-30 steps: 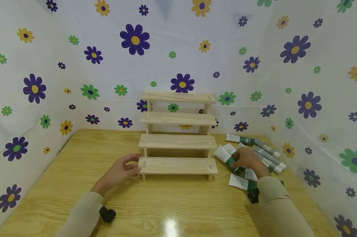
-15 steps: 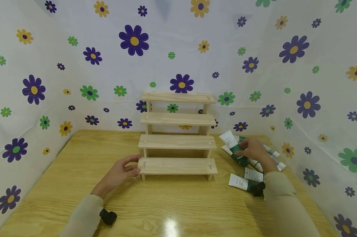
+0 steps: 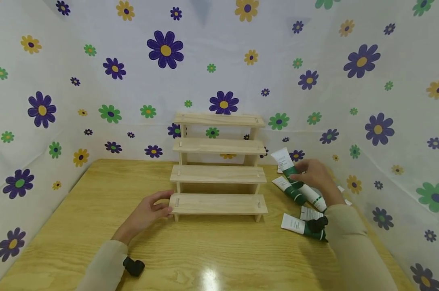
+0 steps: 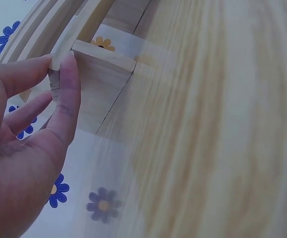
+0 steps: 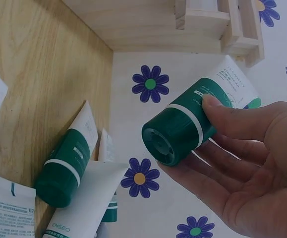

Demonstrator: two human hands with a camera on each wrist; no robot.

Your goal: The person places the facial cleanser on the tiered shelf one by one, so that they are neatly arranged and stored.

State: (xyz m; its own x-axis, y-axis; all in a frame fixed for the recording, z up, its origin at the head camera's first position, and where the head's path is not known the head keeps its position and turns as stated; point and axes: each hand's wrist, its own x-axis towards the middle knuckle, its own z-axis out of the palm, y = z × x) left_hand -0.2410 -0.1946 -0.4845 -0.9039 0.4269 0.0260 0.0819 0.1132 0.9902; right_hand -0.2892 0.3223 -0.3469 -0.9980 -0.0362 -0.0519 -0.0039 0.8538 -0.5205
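Note:
A four-tier wooden step rack (image 3: 218,203) stands on the table before the back wall. My left hand (image 3: 148,214) pinches the left end of its lowest shelf between thumb and fingers, as the left wrist view shows close up at the shelf board (image 4: 86,25). My right hand (image 3: 314,178) holds a green and white squeeze tube (image 5: 200,114) above the pile at the right, its white end pointing up and left. Thumb on one side and fingers beneath grip the tube's green part. Below it lies another green and white tube (image 3: 290,190).
More tubes lie right of the rack, among them a white one (image 3: 313,198) and a green and white one (image 3: 294,224) nearest the front. The right forearm hides part of the pile. Flower-printed cloth (image 3: 132,81) encloses the wooden table (image 3: 205,250).
My right hand has taken a tube from the pile and lifted it up and away, uncovering tubes beneath. My left hand stays at the lowest shelf.

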